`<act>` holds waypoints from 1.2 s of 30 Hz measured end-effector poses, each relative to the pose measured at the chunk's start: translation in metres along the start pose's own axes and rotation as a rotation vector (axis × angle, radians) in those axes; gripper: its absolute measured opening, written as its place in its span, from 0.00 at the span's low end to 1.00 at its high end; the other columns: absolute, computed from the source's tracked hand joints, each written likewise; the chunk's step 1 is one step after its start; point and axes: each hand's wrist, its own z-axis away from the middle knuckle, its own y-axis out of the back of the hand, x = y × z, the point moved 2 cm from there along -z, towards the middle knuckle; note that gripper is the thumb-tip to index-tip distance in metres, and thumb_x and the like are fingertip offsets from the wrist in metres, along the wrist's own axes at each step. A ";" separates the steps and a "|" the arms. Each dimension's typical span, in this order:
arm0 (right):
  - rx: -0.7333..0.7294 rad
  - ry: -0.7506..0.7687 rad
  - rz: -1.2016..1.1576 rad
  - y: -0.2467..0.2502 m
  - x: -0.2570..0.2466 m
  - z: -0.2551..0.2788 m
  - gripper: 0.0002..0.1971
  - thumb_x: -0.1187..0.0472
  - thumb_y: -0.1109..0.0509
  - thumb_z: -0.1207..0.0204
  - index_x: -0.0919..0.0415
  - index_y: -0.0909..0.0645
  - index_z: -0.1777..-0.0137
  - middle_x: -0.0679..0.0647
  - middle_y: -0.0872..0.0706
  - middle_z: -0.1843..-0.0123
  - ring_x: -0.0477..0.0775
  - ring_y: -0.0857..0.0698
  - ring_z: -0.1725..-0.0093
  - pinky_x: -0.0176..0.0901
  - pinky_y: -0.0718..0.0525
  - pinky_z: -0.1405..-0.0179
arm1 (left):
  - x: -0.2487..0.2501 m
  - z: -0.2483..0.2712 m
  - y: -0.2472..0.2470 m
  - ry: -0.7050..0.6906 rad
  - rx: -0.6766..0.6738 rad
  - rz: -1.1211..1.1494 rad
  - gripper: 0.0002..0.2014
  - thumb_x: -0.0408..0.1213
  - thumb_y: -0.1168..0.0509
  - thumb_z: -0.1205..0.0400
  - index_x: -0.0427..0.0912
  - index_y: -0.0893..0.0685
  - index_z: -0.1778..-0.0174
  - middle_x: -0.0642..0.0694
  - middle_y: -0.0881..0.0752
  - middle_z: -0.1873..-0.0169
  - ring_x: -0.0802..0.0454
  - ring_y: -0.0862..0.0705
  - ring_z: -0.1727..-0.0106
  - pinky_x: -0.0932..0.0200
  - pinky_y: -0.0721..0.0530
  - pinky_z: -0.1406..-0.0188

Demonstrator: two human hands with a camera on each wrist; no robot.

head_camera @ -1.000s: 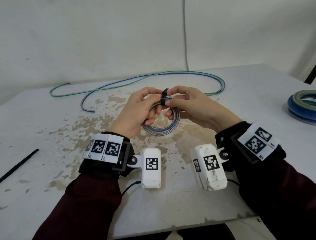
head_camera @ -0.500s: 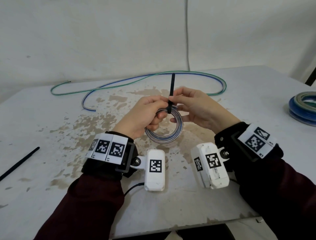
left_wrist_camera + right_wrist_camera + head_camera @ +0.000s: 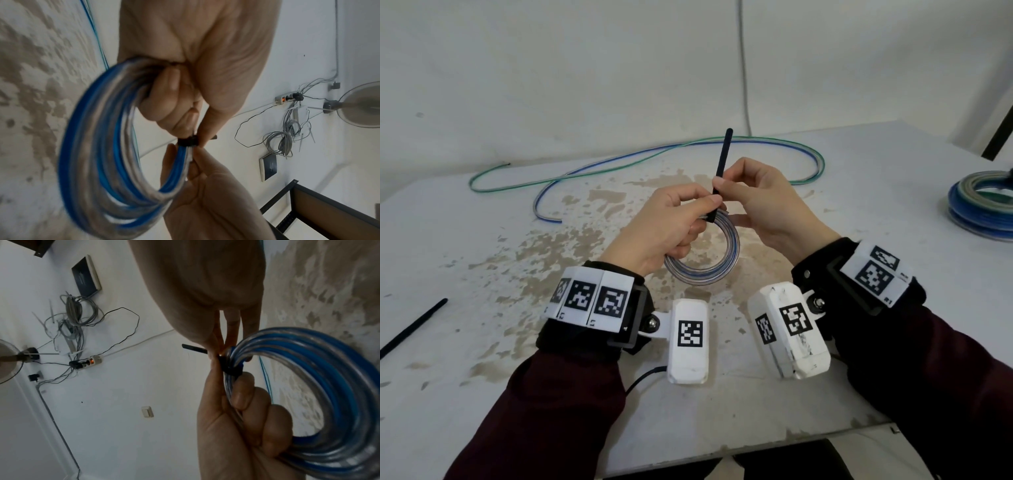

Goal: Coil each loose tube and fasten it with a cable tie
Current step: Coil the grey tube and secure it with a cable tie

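Note:
A coil of clear and blue tube (image 3: 702,270) hangs just above the table between my hands. My left hand (image 3: 705,207) grips the coil's top, fingers curled through the ring (image 3: 98,162). A black cable tie (image 3: 722,157) is looped round the coil there (image 3: 187,141) (image 3: 230,367). Its tail stands straight up. My right hand (image 3: 724,186) pinches that tail between thumb and forefinger just above the coil (image 3: 329,386). A loose green tube (image 3: 619,164) and a loose blue tube (image 3: 544,202) lie uncoiled across the far table.
A spare black cable tie (image 3: 412,329) lies at the table's left edge. A stack of coiled blue and green tubes (image 3: 983,202) sits at the far right. A wall stands close behind the stained white table (image 3: 482,267).
My right hand has drawn the tie's tail upward, so much more of it now sticks up above the coil. The left hand has kept its grip on the coil.

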 end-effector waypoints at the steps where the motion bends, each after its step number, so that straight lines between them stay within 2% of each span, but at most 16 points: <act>1: 0.007 -0.007 0.000 -0.001 0.001 0.000 0.12 0.68 0.31 0.21 0.60 0.27 0.64 0.51 0.21 0.65 0.42 0.17 0.71 0.33 0.19 0.76 | -0.001 0.000 0.000 0.001 0.002 -0.021 0.08 0.39 0.36 0.15 0.39 0.16 0.54 0.49 0.37 0.80 0.59 0.45 0.84 0.69 0.49 0.84; 7: 0.053 -0.004 0.045 -0.005 0.004 0.002 0.12 0.69 0.31 0.21 0.61 0.28 0.64 0.51 0.24 0.65 0.38 0.18 0.74 0.31 0.21 0.78 | -0.001 0.001 0.002 0.012 -0.021 -0.073 0.09 0.39 0.38 0.15 0.41 0.19 0.59 0.52 0.37 0.83 0.59 0.45 0.84 0.68 0.49 0.84; 9: 0.044 0.010 0.066 -0.005 0.001 0.000 0.11 0.67 0.30 0.21 0.60 0.26 0.64 0.52 0.23 0.64 0.42 0.18 0.71 0.37 0.17 0.75 | -0.001 0.002 0.001 0.004 -0.040 0.015 0.10 0.39 0.38 0.14 0.42 0.19 0.60 0.52 0.36 0.82 0.59 0.44 0.85 0.69 0.47 0.86; 12: -0.109 -0.089 0.016 -0.003 -0.007 0.001 0.07 0.60 0.33 0.18 0.59 0.22 0.57 0.57 0.20 0.61 0.51 0.16 0.64 0.49 0.12 0.67 | 0.001 0.004 -0.002 -0.002 -0.040 0.229 0.10 0.39 0.40 0.14 0.42 0.18 0.57 0.51 0.34 0.81 0.60 0.43 0.85 0.68 0.44 0.87; 14: -0.238 -0.190 -0.032 0.000 -0.010 0.004 0.09 0.56 0.38 0.15 0.60 0.19 0.49 0.58 0.15 0.57 0.54 0.13 0.62 0.50 0.11 0.66 | 0.001 0.001 0.002 -0.022 0.026 0.321 0.09 0.39 0.41 0.13 0.41 0.18 0.54 0.50 0.32 0.81 0.60 0.42 0.86 0.68 0.42 0.87; 17: -0.345 -0.196 -0.024 0.002 -0.010 0.008 0.09 0.61 0.38 0.16 0.61 0.21 0.39 0.58 0.12 0.56 0.51 0.13 0.65 0.48 0.10 0.60 | -0.003 -0.003 0.008 -0.012 0.082 0.361 0.09 0.40 0.41 0.13 0.41 0.19 0.53 0.50 0.30 0.81 0.59 0.40 0.86 0.69 0.38 0.87; 20: -0.338 -0.169 -0.011 0.001 -0.008 0.008 0.07 0.66 0.36 0.18 0.62 0.22 0.42 0.57 0.12 0.61 0.50 0.14 0.69 0.45 0.11 0.62 | -0.004 -0.004 0.012 0.003 0.031 0.347 0.10 0.39 0.44 0.13 0.39 0.19 0.48 0.49 0.29 0.78 0.59 0.40 0.85 0.68 0.36 0.86; 24: -0.313 -0.143 -0.026 0.006 -0.011 0.007 0.08 0.71 0.35 0.20 0.65 0.22 0.42 0.59 0.13 0.63 0.50 0.15 0.73 0.42 0.13 0.69 | -0.001 -0.003 0.012 -0.010 -0.105 0.365 0.13 0.27 0.48 0.15 0.35 0.21 0.41 0.47 0.27 0.74 0.59 0.38 0.84 0.66 0.33 0.84; 26: -0.311 -0.108 0.050 0.008 -0.011 0.007 0.09 0.71 0.34 0.20 0.65 0.23 0.41 0.58 0.12 0.65 0.51 0.15 0.74 0.41 0.14 0.70 | -0.001 -0.001 0.014 -0.015 -0.128 0.344 0.14 0.25 0.49 0.14 0.32 0.23 0.37 0.46 0.25 0.74 0.60 0.36 0.84 0.65 0.27 0.82; 28: -0.301 -0.057 0.154 0.008 -0.010 0.007 0.11 0.70 0.33 0.20 0.64 0.23 0.38 0.56 0.12 0.66 0.50 0.15 0.73 0.41 0.14 0.69 | -0.003 0.000 0.015 -0.004 -0.147 0.345 0.15 0.24 0.48 0.14 0.32 0.24 0.34 0.46 0.23 0.73 0.60 0.30 0.83 0.63 0.18 0.76; 30: -0.286 -0.021 0.203 0.008 -0.010 0.007 0.12 0.69 0.33 0.20 0.63 0.23 0.37 0.55 0.12 0.66 0.49 0.15 0.73 0.42 0.13 0.67 | -0.004 0.000 0.015 0.013 -0.150 0.380 0.15 0.24 0.47 0.14 0.32 0.24 0.33 0.46 0.22 0.72 0.60 0.28 0.82 0.62 0.15 0.71; 32: -0.270 -0.004 0.201 0.008 -0.010 0.007 0.13 0.68 0.32 0.20 0.63 0.23 0.37 0.57 0.11 0.64 0.50 0.15 0.73 0.42 0.13 0.67 | -0.003 -0.001 0.014 0.010 -0.140 0.399 0.14 0.25 0.47 0.14 0.32 0.23 0.35 0.46 0.24 0.71 0.61 0.32 0.83 0.63 0.18 0.75; 34: -0.254 0.006 0.166 0.007 -0.011 0.007 0.11 0.67 0.32 0.20 0.64 0.22 0.38 0.58 0.11 0.62 0.51 0.14 0.73 0.41 0.15 0.70 | 0.000 -0.001 0.014 0.003 -0.151 0.442 0.12 0.29 0.48 0.13 0.34 0.21 0.42 0.46 0.26 0.72 0.60 0.36 0.82 0.65 0.25 0.80; 36: -0.243 0.001 0.127 0.006 -0.013 0.007 0.09 0.64 0.34 0.18 0.63 0.22 0.40 0.58 0.11 0.60 0.51 0.14 0.72 0.40 0.16 0.72 | 0.002 -0.001 0.014 0.010 -0.176 0.502 0.13 0.33 0.50 0.13 0.34 0.21 0.46 0.46 0.25 0.72 0.59 0.37 0.82 0.65 0.28 0.81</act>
